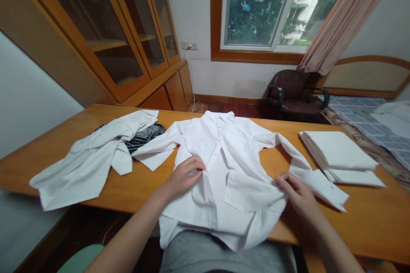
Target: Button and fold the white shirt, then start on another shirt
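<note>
A white button-up shirt [230, 158] lies spread front-up on the wooden table [378, 217], collar away from me, hem hanging over the near edge. My left hand [184, 175] rests on the shirt's left front panel near the button line, fingers curled and pressing the cloth. My right hand [296, 192] lies at the shirt's right side where the sleeve meets the body, fingers pinching the fabric edge. The right sleeve stretches out toward the table's right, its cuff lying by my wrist.
A crumpled white garment [86, 162] lies at the left over a dark striped cloth [144, 135]. A stack of folded white shirts [339, 153] sits at the right. Behind the table stand a dark chair [290, 91], a glass-door cabinet [109, 30] and a window.
</note>
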### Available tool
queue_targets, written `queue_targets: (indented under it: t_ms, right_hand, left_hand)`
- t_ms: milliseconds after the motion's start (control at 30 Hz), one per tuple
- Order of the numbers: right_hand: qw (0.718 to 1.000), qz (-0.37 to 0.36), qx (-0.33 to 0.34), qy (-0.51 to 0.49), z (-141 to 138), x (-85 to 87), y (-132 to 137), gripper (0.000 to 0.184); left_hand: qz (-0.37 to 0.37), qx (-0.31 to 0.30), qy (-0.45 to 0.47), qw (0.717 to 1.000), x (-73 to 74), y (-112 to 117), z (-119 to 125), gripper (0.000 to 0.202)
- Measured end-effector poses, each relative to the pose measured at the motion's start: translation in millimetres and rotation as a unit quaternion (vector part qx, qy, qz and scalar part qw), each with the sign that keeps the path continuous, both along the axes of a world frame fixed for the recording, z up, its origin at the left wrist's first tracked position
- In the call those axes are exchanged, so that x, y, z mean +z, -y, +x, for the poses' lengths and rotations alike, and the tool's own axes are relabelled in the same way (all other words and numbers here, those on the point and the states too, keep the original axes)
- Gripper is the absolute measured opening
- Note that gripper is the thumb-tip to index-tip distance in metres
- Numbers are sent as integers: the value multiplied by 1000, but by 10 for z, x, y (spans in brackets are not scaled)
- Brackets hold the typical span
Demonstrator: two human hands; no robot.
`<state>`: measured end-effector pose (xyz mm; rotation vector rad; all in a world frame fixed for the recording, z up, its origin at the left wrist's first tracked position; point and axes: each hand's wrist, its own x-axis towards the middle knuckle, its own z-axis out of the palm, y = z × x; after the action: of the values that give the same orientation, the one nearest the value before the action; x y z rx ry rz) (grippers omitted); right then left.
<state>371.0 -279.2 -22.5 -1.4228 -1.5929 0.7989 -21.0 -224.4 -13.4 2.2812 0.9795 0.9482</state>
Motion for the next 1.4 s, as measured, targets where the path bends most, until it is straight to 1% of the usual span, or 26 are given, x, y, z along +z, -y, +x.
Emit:
queue_targets:
  t_ms: [67, 133, 200, 233, 267, 333, 367, 433, 467, 500, 533, 567, 633, 667, 767, 833, 867, 933, 1000, 1067, 1133, 1200, 1233, 1267, 1333, 1400]
  right_hand:
    - [994, 30, 22, 104, -28, 73, -20, 29]
    - [979, 92, 59, 172, -143, 177, -41, 25]
    - [958, 136, 107, 227, -333, 272, -50, 16]
    - [946, 149, 133, 254, -445, 303, -49, 15]
    - [933, 153, 165, 281, -562, 318, -44, 17]
    - [907, 140, 227, 327, -786, 302, -32, 27]
    - [895, 127, 248, 349, -883, 276, -28, 33]
    - [879, 102, 265, 382, -1029, 204, -35, 44]
    - [875, 91, 265, 396, -1075, 168, -47, 46]
    - [871, 80, 263, 406, -1103, 133, -66, 45]
    - [869, 67, 263, 412, -1117, 102, -88, 40]
    - [869, 55, 266, 414, -1118, 76, -112, 30]
    - [872, 31, 276, 402, -1097, 37, -148, 9]
    - [877, 23, 281, 390, -1079, 28, -155, 5]
    - [905, 8, 289, 310, -1006, 69, -111, 12]
    - [927, -24, 308, 213, -939, 158, -38, 16]
    - [931, -52, 324, 157, -899, 215, 3, 19]
    - [920, -121, 367, 68, -819, 335, 80, 24]
    - [897, -173, 407, 20, -753, 441, 138, 28]
    - [874, -215, 436, 7, -714, 527, 174, 29]
    - [851, -269, 451, 3, -703, 600, 182, 30]
    - [839, -306, 449, -2, -716, 662, 152, 33]
    - [846, -305, 438, -2, -730, 683, 119, 31]
    - [861, -288, 420, 4, -749, 693, 73, 29]
    - [904, -220, 364, 33, -806, 670, -59, 27]
    - [939, -149, 300, 74, -890, 579, -231, 26]
  left_hand:
    - [-7, -12, -10, 1000, 29, 20, -6, 14]
    - [-8, -26, -35, 999, 56, 37, 21, 14]
    - [-3, -40, -67, 997, 72, 53, 67, 14]
    - [-3, -46, -83, 995, 71, 62, 90, 14]
    - [-4, -51, -97, 994, 63, 69, 111, 15]
    - [-12, -57, -109, 992, 25, 81, 138, 17]
    - [-20, -54, -105, 993, -3, 84, 143, 17]
    - [-48, -45, -80, 995, -67, 87, 139, 18]
    - [-68, -43, -62, 995, -99, 87, 132, 17]
    - [-90, -43, -44, 994, -128, 85, 125, 16]
    - [-110, -46, -28, 993, -155, 82, 118, 15]
    - [-126, -48, -13, 991, -179, 79, 112, 14]
    - [-149, -50, 11, 987, -215, 70, 104, 11]
    - [-156, -49, 21, 986, -229, 66, 103, 11]
    - [-164, -44, 36, 985, -256, 58, 105, 9]
    - [-166, -42, 38, 985, -261, 57, 107, 9]
    - [-168, -43, 38, 984, -262, 57, 108, 8]
    - [-170, -42, 41, 984, -263, 57, 109, 8]
    - [-170, -40, 43, 984, -268, 55, 108, 9]
    - [-166, -39, 42, 984, -275, 54, 107, 9]
    - [-162, -39, 41, 985, -282, 58, 109, 9]
    - [-156, -39, 41, 986, -285, 66, 113, 10]
    - [-153, -39, 40, 987, -284, 72, 115, 10]
    - [-149, -37, 39, 987, -282, 77, 117, 11]
    - [-141, -33, 35, 989, -277, 85, 117, 13]
    - [-138, -29, 27, 990, -272, 89, 114, 15]
